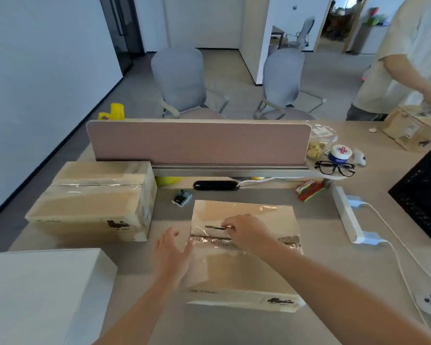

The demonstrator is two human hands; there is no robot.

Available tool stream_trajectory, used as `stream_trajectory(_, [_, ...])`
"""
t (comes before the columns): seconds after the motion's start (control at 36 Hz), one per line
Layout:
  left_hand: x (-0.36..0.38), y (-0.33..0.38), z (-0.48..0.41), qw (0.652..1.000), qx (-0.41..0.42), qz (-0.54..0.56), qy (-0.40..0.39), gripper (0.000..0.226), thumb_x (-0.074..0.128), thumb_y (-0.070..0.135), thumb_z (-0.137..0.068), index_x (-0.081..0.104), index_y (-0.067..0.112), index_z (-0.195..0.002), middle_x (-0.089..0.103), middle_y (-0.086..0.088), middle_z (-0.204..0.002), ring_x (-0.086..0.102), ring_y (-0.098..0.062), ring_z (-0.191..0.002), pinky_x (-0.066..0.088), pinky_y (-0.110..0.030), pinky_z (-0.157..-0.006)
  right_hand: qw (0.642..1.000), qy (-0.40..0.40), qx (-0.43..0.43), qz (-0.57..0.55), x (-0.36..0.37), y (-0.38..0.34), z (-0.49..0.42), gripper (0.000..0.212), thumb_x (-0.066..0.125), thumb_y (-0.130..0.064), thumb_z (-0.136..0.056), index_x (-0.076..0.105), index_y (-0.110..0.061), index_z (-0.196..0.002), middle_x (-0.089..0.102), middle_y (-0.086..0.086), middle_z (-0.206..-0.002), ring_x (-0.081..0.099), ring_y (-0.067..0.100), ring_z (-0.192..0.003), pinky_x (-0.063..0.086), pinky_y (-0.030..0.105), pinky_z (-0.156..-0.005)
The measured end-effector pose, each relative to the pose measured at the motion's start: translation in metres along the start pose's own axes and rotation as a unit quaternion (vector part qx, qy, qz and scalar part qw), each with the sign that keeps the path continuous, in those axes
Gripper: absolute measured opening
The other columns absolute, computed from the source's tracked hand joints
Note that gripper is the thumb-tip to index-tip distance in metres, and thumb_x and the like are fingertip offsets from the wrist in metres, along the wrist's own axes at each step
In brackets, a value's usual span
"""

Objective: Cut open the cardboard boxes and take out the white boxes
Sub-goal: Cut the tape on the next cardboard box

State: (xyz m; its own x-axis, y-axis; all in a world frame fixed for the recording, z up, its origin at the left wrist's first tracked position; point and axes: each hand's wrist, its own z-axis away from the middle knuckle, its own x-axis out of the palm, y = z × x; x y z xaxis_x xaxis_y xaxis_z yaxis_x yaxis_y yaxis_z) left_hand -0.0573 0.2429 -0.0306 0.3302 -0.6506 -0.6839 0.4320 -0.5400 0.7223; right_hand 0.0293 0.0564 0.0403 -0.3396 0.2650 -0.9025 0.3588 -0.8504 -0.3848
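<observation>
1. Head view shows the near cardboard box [244, 267] lying flat on the surface [334, 282], directly in front of the person. Its taped seam [261, 241] runs left to right across the top.
2. The right hand [245, 232] pinches a slim cutter [215, 227] between thumb and fingers. The blade points left and sits just beyond the seam, over the far flap.
3. The left hand [172, 255] grips nothing. Its fingers are straight and press against the box's left edge to steady it.
4. The step in hand appears to be slitting the tape on this box. Both flaps lie flat, so it is not yet opened, and glare hides whether the tape is cut through.
5. The next move likely calls for a shallow draw along the seam, so the contents are not scored, with the left hand kept off the blade's line.
6. A 2nd cardboard box [90, 202] sits taped at the far left. A white box [40, 290] rests at the near left, apart from both.
</observation>
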Motion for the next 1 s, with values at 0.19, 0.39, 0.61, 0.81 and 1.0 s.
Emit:
stream_trajectory(0.19, [-0.004,0.004,0.003,0.990,-0.082,0.105,-0.041,0.031,0.075,0.034,-0.081,0.056,0.022,-0.059,0.051,0.010,-0.049,0.049,-0.009,-0.052,0.031,-0.023,-0.048,0.989,-0.021,-0.078,0.123,0.021,-0.031,-0.016,0.031,0.045,-0.020,-0.091,0.070,-0.029,-0.106,0.069,0.001,-0.098,0.062,0.029,-0.088,0.045,0.032,-0.066])
stream_trajectory(0.39, [-0.007,0.002,-0.003,0.988,-0.092,0.109,-0.053,0.033,0.074,0.034,-0.080,0.061,0.013,-0.058,0.055,0.006,-0.049,0.048,-0.011,-0.049,0.033,-0.022,-0.049,0.977,-0.040,-0.100,0.187,0.030,-0.042,-0.019,0.024,0.049,-0.012,-0.089,0.065,-0.022,-0.103,0.066,0.005,-0.099,0.063,0.031,-0.092,0.039,0.030,-0.065])
stream_trajectory(0.61, [-0.008,-0.001,-0.009,0.988,-0.080,0.113,-0.066,0.033,0.076,0.032,-0.078,0.062,0.008,-0.060,0.057,0.002,-0.056,0.047,-0.009,-0.052,0.033,-0.017,-0.048,0.963,-0.023,-0.134,0.234,0.033,-0.053,-0.020,0.025,0.052,-0.007,-0.086,0.067,-0.015,-0.104,0.067,0.005,-0.096,0.065,0.031,-0.089,0.039,0.032,-0.062])
stream_trajectory(0.81, [-0.010,-0.002,-0.016,0.982,-0.082,0.139,-0.097,0.030,0.079,0.027,-0.078,0.064,0.005,-0.064,0.054,0.004,-0.053,0.046,-0.008,-0.050,0.035,-0.017,-0.049,0.956,-0.017,-0.151,0.252,0.030,-0.045,-0.019,0.024,0.054,-0.010,-0.086,0.065,-0.018,-0.105,0.066,0.004,-0.098,0.064,0.030,-0.091,0.040,0.032,-0.062])
stream_trajectory(1.0, [-0.010,-0.003,-0.021,0.970,-0.117,0.173,-0.127,0.034,0.078,0.022,-0.080,0.052,0.013,-0.061,0.047,0.007,-0.045,0.040,-0.012,-0.043,0.034,-0.021,-0.047,0.950,-0.006,-0.144,0.276,0.014,-0.010,-0.008,0.025,0.055,-0.019,-0.085,0.067,-0.021,-0.106,0.066,0.000,-0.099,0.065,0.027,-0.093,0.042,0.031,-0.065])
